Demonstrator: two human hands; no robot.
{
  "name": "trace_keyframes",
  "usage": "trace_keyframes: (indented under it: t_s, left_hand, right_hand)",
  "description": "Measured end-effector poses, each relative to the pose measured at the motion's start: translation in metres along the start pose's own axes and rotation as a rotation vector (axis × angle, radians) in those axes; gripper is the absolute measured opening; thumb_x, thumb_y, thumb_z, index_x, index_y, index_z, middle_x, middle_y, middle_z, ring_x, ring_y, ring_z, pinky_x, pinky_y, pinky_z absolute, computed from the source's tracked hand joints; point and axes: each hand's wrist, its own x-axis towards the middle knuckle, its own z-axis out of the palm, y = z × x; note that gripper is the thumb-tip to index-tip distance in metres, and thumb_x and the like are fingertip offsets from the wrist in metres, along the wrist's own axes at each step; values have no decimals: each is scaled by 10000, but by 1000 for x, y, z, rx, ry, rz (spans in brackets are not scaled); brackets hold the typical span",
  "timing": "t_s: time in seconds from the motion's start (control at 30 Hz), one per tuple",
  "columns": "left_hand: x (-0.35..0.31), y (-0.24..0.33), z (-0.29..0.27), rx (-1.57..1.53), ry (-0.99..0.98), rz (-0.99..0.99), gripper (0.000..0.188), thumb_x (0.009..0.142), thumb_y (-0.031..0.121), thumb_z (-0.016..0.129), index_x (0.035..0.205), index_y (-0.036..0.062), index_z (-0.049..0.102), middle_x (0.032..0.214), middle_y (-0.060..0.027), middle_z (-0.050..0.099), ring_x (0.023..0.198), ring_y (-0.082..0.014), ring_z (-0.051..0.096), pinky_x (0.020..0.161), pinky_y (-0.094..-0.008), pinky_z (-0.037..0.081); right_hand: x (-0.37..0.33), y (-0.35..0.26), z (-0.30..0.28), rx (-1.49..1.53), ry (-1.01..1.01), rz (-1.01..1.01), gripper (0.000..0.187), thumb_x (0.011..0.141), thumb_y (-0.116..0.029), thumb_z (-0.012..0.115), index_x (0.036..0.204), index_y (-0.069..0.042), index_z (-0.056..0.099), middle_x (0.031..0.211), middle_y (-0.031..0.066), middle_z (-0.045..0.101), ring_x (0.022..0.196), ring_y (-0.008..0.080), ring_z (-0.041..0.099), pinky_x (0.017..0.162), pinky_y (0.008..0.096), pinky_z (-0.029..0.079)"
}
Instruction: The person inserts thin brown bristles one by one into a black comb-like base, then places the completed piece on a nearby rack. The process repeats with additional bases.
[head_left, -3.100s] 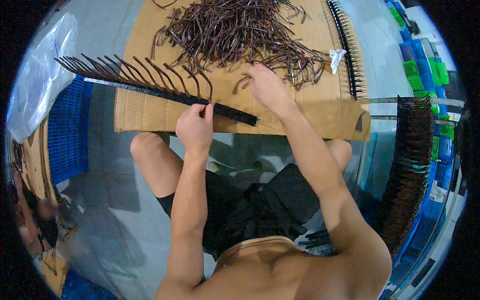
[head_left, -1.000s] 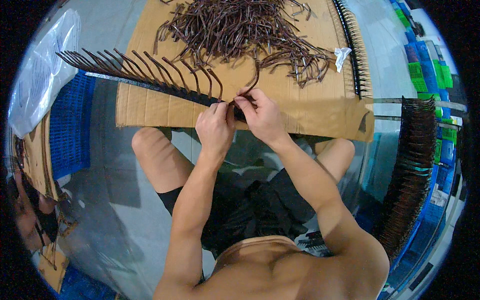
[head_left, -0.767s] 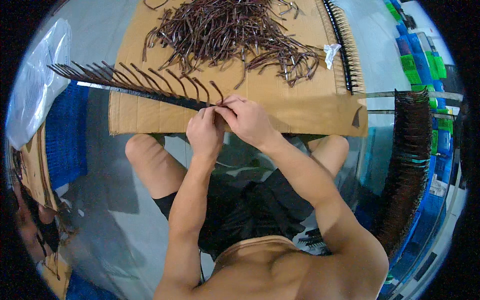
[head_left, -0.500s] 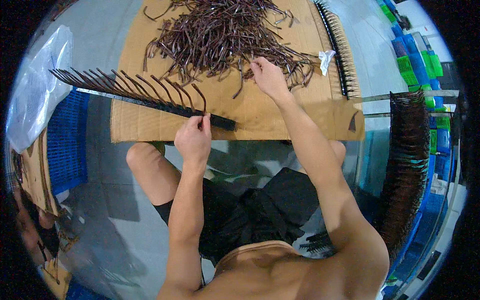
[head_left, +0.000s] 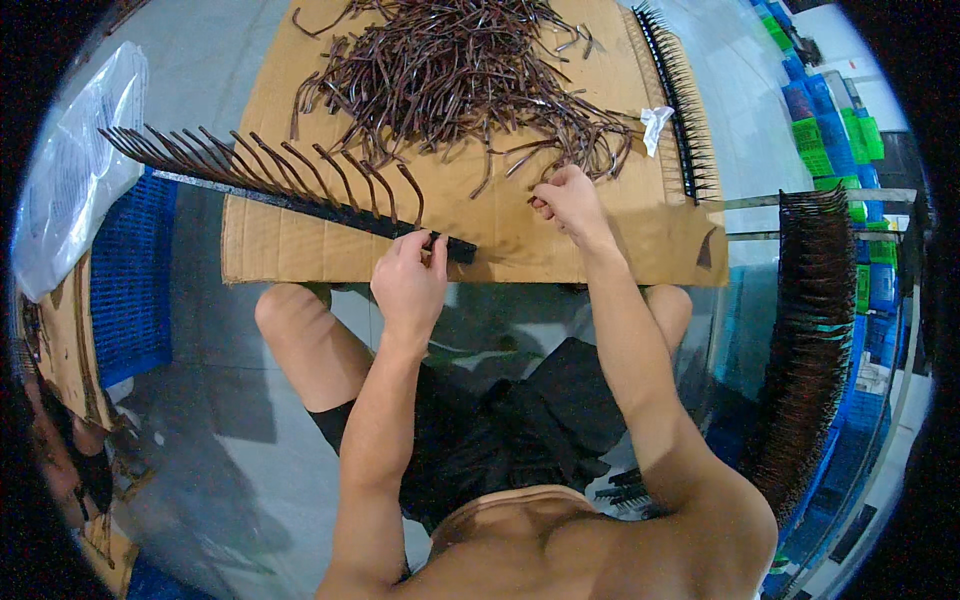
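A long black bar (head_left: 330, 210) lies slantwise on the cardboard, bearing a row of thin, curved, dark brown strips (head_left: 262, 155) that stand up from it. My left hand (head_left: 410, 280) is closed on the bar close to its right end, just beside the last standing strip. To the right, my right hand (head_left: 575, 208) is closed in a pinch below the heap, with a short dark end of a thin brown strip showing at the fingertips; most of it is hidden. A large loose heap of glossy brown strips (head_left: 440, 80) covers the far middle.
Cardboard (head_left: 560, 262) forms the work surface. Along its right side lies another black bar (head_left: 672, 100) set with spikes, beside a crumpled white scrap (head_left: 655, 128). A rack of dark strips (head_left: 805, 350) hangs at right. Blue crate (head_left: 130, 280) and clear plastic bag (head_left: 85, 170) at left.
My right hand has drawn back from the heap, toward me and rightward, with a strip in its fingers. My left hand has slid slightly right along the bar.
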Motion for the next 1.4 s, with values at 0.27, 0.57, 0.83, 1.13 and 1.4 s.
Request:
trace_keyframes:
  t_s: [0.27, 0.57, 0.83, 1.13, 1.4]
  left_hand:
    - [2, -4, 4, -76, 71, 61, 148, 812, 183, 713, 858, 52, 660, 769, -99, 652, 649, -266, 625, 588, -367, 475]
    - [4, -4, 0, 16, 23, 150, 117, 834, 162, 662, 848, 47, 644, 796, -123, 647, 723, -328, 618, 645, -412, 476]
    - [4, -3, 4, 2, 74, 150, 91, 811, 136, 654, 802, 50, 626, 745, -107, 625, 683, -309, 598, 619, -417, 455]
    - [5, -2, 3, 20, 60, 172, 75, 815, 132, 649, 817, 59, 634, 743, -99, 621, 695, -300, 596, 621, -409, 439]
    - [0, -3, 4, 53, 54, 127, 99, 822, 161, 655, 832, 64, 639, 766, -92, 637, 709, -294, 606, 628, -397, 453]
  right_hand:
    - [-44, -19, 10, 931, -510, 340, 92, 887, -83, 618, 965, -63, 575, 873, 68, 682, 693, 107, 602, 589, 226, 448]
    - [-77, -45, 75, 465, -217, -416, 180, 908, -135, 629, 980, 28, 612, 866, 81, 682, 743, 116, 638, 670, 257, 512]
    - [-84, -50, 76, 615, -191, -314, 187, 926, -125, 590, 1010, 33, 647, 851, 88, 691, 747, 123, 627, 690, 271, 515]
    - [-82, -39, 79, 389, -190, -553, 231, 922, -134, 578, 1072, 31, 638, 913, 164, 702, 814, 209, 687, 729, 307, 526]
    - [-98, -45, 81, -27, 3, -834, 194, 909, -140, 592, 993, 24, 654, 948, 211, 664, 848, 319, 663, 726, 329, 516]
